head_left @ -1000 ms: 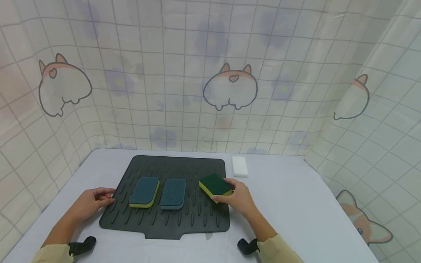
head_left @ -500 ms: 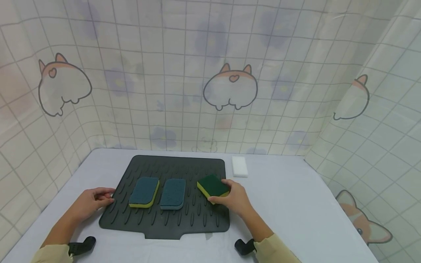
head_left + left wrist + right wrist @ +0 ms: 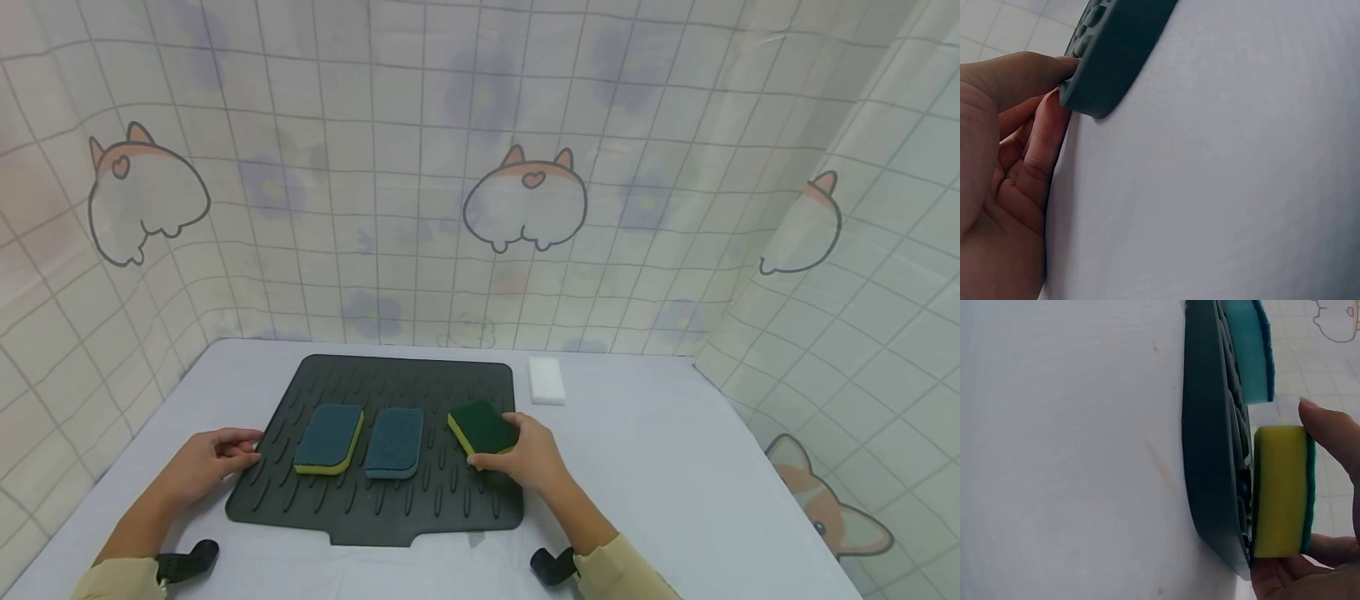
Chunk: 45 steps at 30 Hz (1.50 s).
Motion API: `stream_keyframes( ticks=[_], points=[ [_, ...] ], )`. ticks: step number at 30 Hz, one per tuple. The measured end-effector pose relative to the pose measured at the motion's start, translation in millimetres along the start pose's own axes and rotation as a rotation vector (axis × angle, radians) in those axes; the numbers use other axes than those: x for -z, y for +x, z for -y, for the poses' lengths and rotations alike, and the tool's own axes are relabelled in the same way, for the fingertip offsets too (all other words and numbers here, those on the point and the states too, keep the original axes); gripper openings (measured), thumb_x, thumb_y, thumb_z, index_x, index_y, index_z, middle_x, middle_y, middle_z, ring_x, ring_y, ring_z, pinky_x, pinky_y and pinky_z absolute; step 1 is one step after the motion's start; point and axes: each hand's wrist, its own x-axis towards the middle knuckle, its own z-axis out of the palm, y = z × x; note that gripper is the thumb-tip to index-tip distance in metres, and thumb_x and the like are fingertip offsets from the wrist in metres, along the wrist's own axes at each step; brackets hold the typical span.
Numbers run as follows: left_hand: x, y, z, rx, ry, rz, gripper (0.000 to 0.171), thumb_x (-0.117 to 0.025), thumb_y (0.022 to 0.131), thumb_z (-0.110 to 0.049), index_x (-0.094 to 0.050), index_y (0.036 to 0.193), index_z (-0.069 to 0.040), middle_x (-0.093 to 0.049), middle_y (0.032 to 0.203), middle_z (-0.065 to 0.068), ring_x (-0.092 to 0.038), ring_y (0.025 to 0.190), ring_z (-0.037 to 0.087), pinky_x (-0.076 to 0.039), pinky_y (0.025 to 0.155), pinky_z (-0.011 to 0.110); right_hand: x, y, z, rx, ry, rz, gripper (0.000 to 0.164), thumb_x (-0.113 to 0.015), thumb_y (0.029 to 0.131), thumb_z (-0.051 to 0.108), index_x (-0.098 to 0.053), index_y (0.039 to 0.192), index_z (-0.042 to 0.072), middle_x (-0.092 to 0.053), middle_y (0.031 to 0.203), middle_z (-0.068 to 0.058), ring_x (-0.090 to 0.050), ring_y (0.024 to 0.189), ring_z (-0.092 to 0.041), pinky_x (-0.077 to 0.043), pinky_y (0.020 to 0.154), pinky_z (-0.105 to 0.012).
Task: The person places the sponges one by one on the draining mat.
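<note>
Head view: the right hand (image 3: 528, 454) pinches the green-and-yellow sponge (image 3: 480, 427) between thumb and fingers; it lies left of the palm, over the right side of the mat (image 3: 375, 521), slanted — askew to the neighbouring blue sponge (image 3: 395, 442). Well apart, the left hand (image 3: 202, 467) grips the mat's left edge.

No text, label, brand, number or sign can be read here
</note>
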Motion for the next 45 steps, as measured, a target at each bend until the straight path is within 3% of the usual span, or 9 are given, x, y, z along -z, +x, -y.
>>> stream_keyframes(
  ticks=[17, 30, 45],
  points=[
    [-0.2, -0.1, -0.4, 0.0, 0.009, -0.005, 0.053, -0.073, 0.096, -0.023, -0.059, 0.135, 0.009, -0.067, 0.1, 0.008, -0.055, 0.084, 0.014, -0.047, 0.066, 0.025, 4, -6, -1, 0.076, -0.005, 0.082, 0.088, -0.093, 0.075, 0.033, -0.052, 0.143, -0.004, -0.067, 0.126, -0.016, -0.065, 0.11, -0.026, -0.056, 0.094, -0.046],
    [-1.0, 1.8, 2.5, -0.011, 0.026, -0.008, 0.053, -0.074, 0.095, -0.024, -0.06, 0.135, 0.008, -0.068, 0.1, 0.007, -0.056, 0.084, 0.013, -0.048, 0.066, 0.025, 3, -8, -7, 0.109, 0.031, 0.065, 0.073, -0.092, 0.077, 0.021, -0.058, 0.137, -0.003, -0.067, 0.122, -0.014, -0.065, 0.105, -0.025, -0.056, 0.091, -0.044],
    [-1.9, 2.0, 2.5, -0.013, 0.025, -0.009, 0.052, -0.074, 0.095, -0.023, -0.06, 0.134, 0.009, -0.068, 0.1, 0.008, -0.056, 0.085, 0.014, -0.048, 0.066, 0.025, 6, -11, -8, 0.095, 0.073, 0.057, 0.06, -0.088, 0.081, 0.022, -0.063, 0.13, -0.001, -0.069, 0.112, -0.01, -0.063, 0.097, -0.019, -0.056, 0.086, -0.038]
  ],
)
